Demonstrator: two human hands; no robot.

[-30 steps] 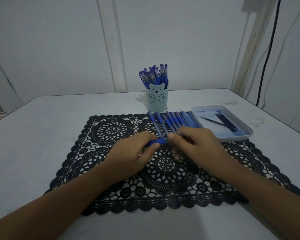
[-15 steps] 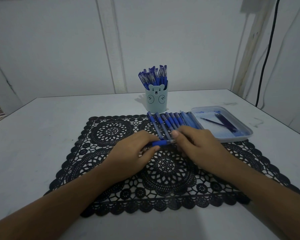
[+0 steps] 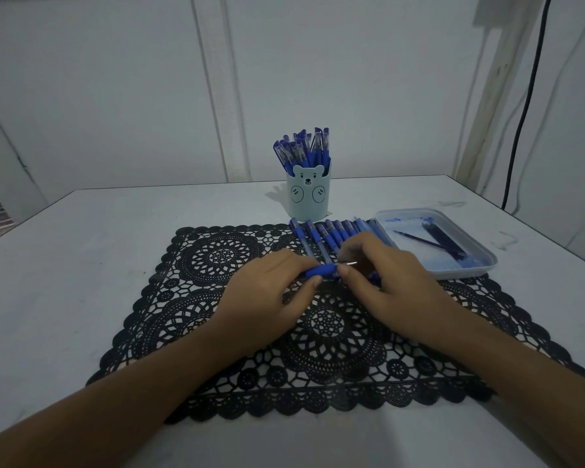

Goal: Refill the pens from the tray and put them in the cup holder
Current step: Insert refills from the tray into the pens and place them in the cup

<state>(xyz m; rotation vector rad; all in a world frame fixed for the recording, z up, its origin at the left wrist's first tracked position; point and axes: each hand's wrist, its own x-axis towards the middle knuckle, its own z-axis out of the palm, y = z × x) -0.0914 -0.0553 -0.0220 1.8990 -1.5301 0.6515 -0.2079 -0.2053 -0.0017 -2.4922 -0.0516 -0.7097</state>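
While a blue pen (image 3: 320,271) is pinched by the left hand (image 3: 267,295) at the barrel and the right hand (image 3: 382,282) near the tip, a row of pens (image 3: 331,233) is partly hidden just behind the grip; the cup holder (image 3: 308,197) is seen beyond, the tray (image 3: 485,265) rightward.

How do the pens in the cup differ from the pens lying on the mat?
The cup pens stand roughly upright in the cup; the mat pens lie flat on the mat. The cup pens form a tight bunch; the mat pens form a side-by-side row. Both sets are blue.
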